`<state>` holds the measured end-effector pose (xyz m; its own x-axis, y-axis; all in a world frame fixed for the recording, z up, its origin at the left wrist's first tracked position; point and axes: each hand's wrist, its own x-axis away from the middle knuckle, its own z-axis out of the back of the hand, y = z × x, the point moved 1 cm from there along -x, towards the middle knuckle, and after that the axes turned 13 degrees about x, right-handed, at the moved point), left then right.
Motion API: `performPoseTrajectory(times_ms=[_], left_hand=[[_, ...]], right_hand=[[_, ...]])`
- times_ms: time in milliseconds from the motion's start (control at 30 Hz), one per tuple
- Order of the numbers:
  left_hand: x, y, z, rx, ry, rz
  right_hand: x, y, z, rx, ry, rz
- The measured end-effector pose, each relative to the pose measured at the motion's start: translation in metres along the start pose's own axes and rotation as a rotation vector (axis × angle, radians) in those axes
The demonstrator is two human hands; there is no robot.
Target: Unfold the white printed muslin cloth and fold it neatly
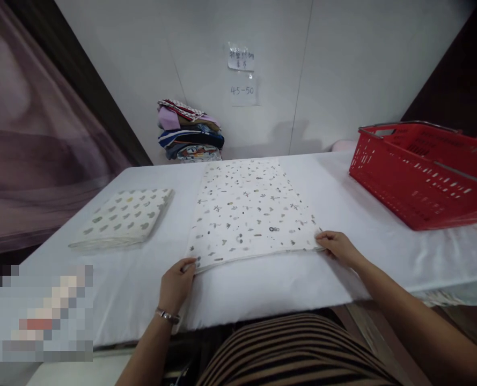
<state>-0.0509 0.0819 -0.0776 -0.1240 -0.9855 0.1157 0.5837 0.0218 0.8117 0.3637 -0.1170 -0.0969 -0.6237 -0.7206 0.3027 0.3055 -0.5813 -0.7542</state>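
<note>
A white cloth (248, 209) with small grey and dark prints lies spread in a long rectangle on the white-covered table. Its near edge is lifted slightly and runs between my two hands. My left hand (177, 284) pinches the near left corner of the cloth, fingers closed on it. At the near right corner, my right hand (338, 247) grips the cloth between thumb and fingers. Left of it sits a folded cloth (125, 217) with rows of grey-green shapes, apart from both hands.
A red plastic basket (423, 177) with metal handles stands on the table's right side. Behind the far edge rises a stack of folded fabrics (190, 131). Paper signs (244, 88) hang on the wall. A pinkish curtain (29, 118) hangs at left. A pixelated patch hides the lower left.
</note>
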Motion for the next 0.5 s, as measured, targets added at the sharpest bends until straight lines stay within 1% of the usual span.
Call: performPoseTrajectory(times_ms=[133, 200, 267, 367, 433, 500], left_hand=[[0.003, -0.001, 0.004, -0.053, 0.03, -0.014], [0.002, -0.002, 0.007, -0.096, 0.017, 0.004], [0.0, -0.003, 0.009, -0.165, -0.013, 0.02], [-0.006, -0.004, 0.01, -0.256, -0.058, 0.015], [-0.009, -0.005, 0.01, -0.293, -0.08, 0.017], [-0.012, -0.007, 0.01, -0.315, -0.081, -0.011]], right_hand=[[0.004, 0.0, -0.001, 0.233, 0.056, 0.095], [0.005, -0.001, -0.001, 0.344, 0.069, 0.169], [0.006, -0.001, -0.001, 0.435, 0.062, 0.212], [0.008, 0.0, -0.001, 0.5, 0.036, 0.24], [0.009, 0.001, 0.0, 0.494, 0.029, 0.259], [0.009, 0.002, 0.0, 0.482, 0.027, 0.264]])
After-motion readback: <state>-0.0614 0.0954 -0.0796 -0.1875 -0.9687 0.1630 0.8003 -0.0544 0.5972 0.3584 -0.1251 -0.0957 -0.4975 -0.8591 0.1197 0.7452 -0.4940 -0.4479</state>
